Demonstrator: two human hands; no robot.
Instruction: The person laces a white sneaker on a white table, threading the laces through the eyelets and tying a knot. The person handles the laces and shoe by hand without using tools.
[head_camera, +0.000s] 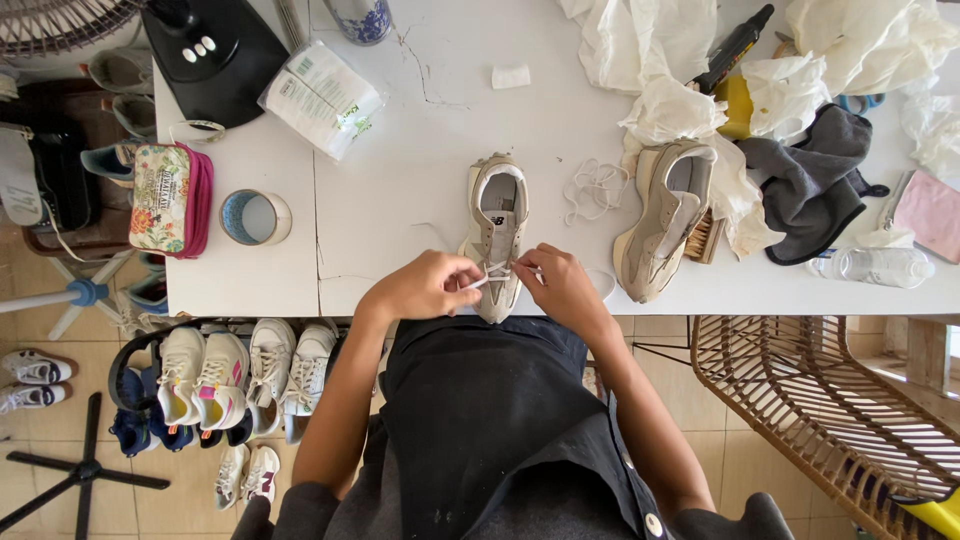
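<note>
A beige sneaker lies on the white table, toe toward me at the front edge. My left hand pinches one end of its white shoelace beside the toe. On the other side of the toe, my right hand grips the lace's other end. The matching second sneaker lies to the right, tilted on its side. A loose white lace sits between the two shoes.
On the left of the table: a tape roll, floral pouch, wipes packet, black fan base. At right: crumpled white paper, grey cloth, plastic bottle, brush. Sneakers sit on a rack below; a wicker chair stands at right.
</note>
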